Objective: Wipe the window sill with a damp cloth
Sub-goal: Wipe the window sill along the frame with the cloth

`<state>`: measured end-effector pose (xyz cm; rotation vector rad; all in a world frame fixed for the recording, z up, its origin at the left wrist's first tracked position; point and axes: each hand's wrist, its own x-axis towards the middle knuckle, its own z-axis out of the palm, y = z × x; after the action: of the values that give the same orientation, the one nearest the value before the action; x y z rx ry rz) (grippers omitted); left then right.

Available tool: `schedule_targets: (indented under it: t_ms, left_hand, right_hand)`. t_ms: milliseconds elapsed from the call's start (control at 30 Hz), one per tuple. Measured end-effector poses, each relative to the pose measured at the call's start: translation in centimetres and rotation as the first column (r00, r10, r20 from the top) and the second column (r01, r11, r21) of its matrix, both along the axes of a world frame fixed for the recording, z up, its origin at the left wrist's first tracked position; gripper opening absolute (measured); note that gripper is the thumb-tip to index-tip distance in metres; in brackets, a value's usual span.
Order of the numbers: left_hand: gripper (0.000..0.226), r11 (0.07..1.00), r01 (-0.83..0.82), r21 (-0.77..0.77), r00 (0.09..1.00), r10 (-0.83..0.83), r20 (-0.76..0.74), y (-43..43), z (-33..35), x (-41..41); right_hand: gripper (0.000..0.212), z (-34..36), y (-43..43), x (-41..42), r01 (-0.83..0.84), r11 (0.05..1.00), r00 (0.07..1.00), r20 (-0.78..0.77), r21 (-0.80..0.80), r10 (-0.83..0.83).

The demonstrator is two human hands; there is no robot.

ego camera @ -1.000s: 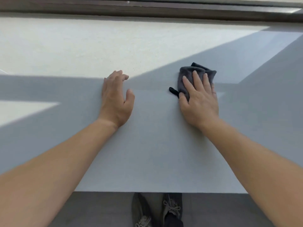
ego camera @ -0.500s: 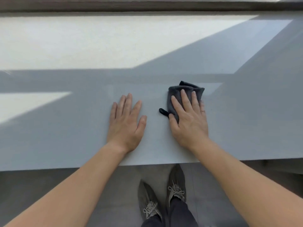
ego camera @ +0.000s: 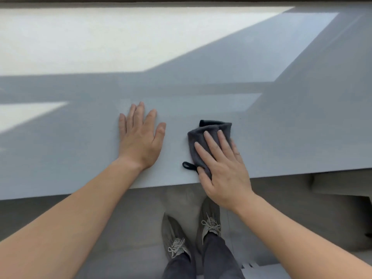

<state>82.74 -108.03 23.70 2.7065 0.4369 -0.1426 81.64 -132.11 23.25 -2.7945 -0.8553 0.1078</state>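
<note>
Cloth on sill, under right hand, left hand beside

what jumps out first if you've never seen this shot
The dark cloth pressed flat under the right hand, near the sill's front edge. Beside it the left hand lies bare and flat. Bright sunlight cuts across the far sill.

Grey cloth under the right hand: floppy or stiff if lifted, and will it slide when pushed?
Probably floppy: the grey cloth lies bunched in soft folds under the right hand, so it would likely drape when lifted. It should slide easily, since the window sill looks smooth and flat. Its small loop sticks out loose and may trail or snag.
</note>
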Motion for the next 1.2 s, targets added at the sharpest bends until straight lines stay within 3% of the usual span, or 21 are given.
schedule_targets:
  t_ms: [67, 100, 133, 200, 300, 367, 433, 500, 533, 567, 633, 700, 733, 767, 833, 933, 1000, 1133, 1200]
  left_hand:
    - [0.068, 1.0, -0.006, 0.028, 1.0, 0.006, -0.005, -0.9, 0.1, 0.3]
    - [0.066, 0.999, 0.008, 0.037, 1.0, -0.008, 0.009, -1.4, 0.2, 0.5]
    - [0.067, 0.999, 0.027, 0.041, 0.999, -0.028, 0.026, -1.8, 0.3, 0.7]
    - [0.069, 0.998, 0.055, 0.038, 0.998, -0.056, 0.036, -2.6, 0.3, 1.6]
    - [0.07, 0.997, 0.072, 0.028, 0.997, -0.072, 0.02, -3.7, 0.1, 3.8]
    - [0.067, 0.997, 0.08, 0.02, 0.997, -0.08, 0.014, -4.3, 0.0, 5.7]
    - [0.062, 0.997, 0.075, 0.013, 0.997, -0.075, 0.008, -5.0, -0.1, 7.6]
    - [0.062, 0.997, 0.069, 0.034, 0.998, -0.069, -0.008, -5.5, -0.3, 8.8]
    - [0.063, 0.995, 0.076, 0.069, 0.997, -0.074, -0.028, -5.7, -0.4, 9.2]
    - [0.065, 0.989, 0.087, 0.117, 0.995, -0.081, -0.052, -5.9, -0.6, 9.3]
    - [0.067, 0.976, 0.108, 0.187, 0.992, -0.092, -0.09, -6.0, -0.8, 9.2]
    - [0.068, 0.976, 0.105, 0.192, 0.992, -0.088, -0.093, -6.1, -1.0, 9.2]
    - [0.068, 0.978, 0.1, 0.185, 0.992, -0.084, -0.09, -6.0, -1.0, 9.3]
    - [0.069, 0.98, 0.095, 0.173, 0.993, -0.081, -0.086, -6.0, -0.9, 9.3]
    - [0.073, 0.987, 0.082, 0.138, 0.995, -0.073, -0.071, -6.1, -0.8, 9.2]
    - [0.077, 0.989, 0.081, 0.125, 0.995, -0.073, -0.067, -5.9, -0.7, 9.1]
    - [0.077, 0.987, 0.082, 0.138, 0.995, -0.072, -0.072, -5.9, -0.7, 9.2]
    - [0.078, 0.985, 0.033, 0.171, 0.999, -0.027, -0.04, -6.6, -0.3, 9.8]
    - [0.076, 0.981, 0.01, 0.194, 1.0, -0.011, 0.004, -6.7, 0.0, 10.9]
  right_hand:
    - [0.06, 0.2, -2.6, 0.1, -0.193, 0.981, 0.981, -0.002, -0.022, 0.193]
    - [0.06, 0.1, -4.3, 1.2, -0.212, 0.977, 0.977, 0.0, -0.034, 0.212]
    - [0.059, -0.1, -5.9, 2.6, -0.161, 0.986, 0.987, -0.003, -0.044, 0.161]
    - [0.061, -0.3, -8.7, 6.3, 0.094, 0.995, 0.995, -0.018, -0.032, -0.095]
    - [0.065, 0.1, -8.6, 9.6, 0.411, 0.91, 0.91, -0.042, -0.051, -0.413]
    - [0.065, 0.1, -6.2, 8.9, 0.319, 0.947, 0.948, -0.008, -0.036, -0.32]
    - [0.062, -0.2, -4.7, 7.0, 0.029, 0.999, 0.999, 0.015, -0.028, -0.029]
    - [0.06, -0.2, -5.1, 7.7, -0.199, 0.978, 0.98, -0.011, -0.055, 0.199]
    - [0.06, -0.2, -5.6, 9.5, -0.218, 0.974, 0.976, -0.015, -0.064, 0.218]
    - [0.062, -0.2, -6.1, 11.7, -0.165, 0.984, 0.986, -0.021, -0.071, 0.163]
    - [0.065, 0.0, -6.3, 16.9, 0.107, 0.991, 0.992, -0.06, -0.081, -0.112]
    - [0.064, 0.4, -5.1, 20.8, 0.339, 0.937, 0.932, -0.103, -0.086, -0.347]
    - [0.063, 0.4, -3.7, 21.6, 0.38, 0.921, 0.917, -0.092, -0.084, -0.387]
    - [0.063, 0.3, -2.2, 21.4, 0.362, 0.929, 0.927, -0.078, -0.081, -0.368]
    - [0.063, 0.0, -0.1, 19.5, 0.16, 0.986, 0.985, -0.061, -0.055, -0.163]
    - [0.063, 0.1, -1.2, 20.2, -0.107, 0.993, 0.992, -0.075, -0.043, 0.103]
    - [0.061, 0.3, -3.2, 24.9, -0.032, 0.997, 0.995, -0.101, -0.067, 0.025]
    - [0.061, 0.5, -3.3, 30.5, 0.332, 0.937, 0.934, -0.102, -0.109, -0.343]
    - [0.061, 0.4, -0.7, 28.9, 0.232, 0.97, 0.968, -0.086, -0.074, -0.238]
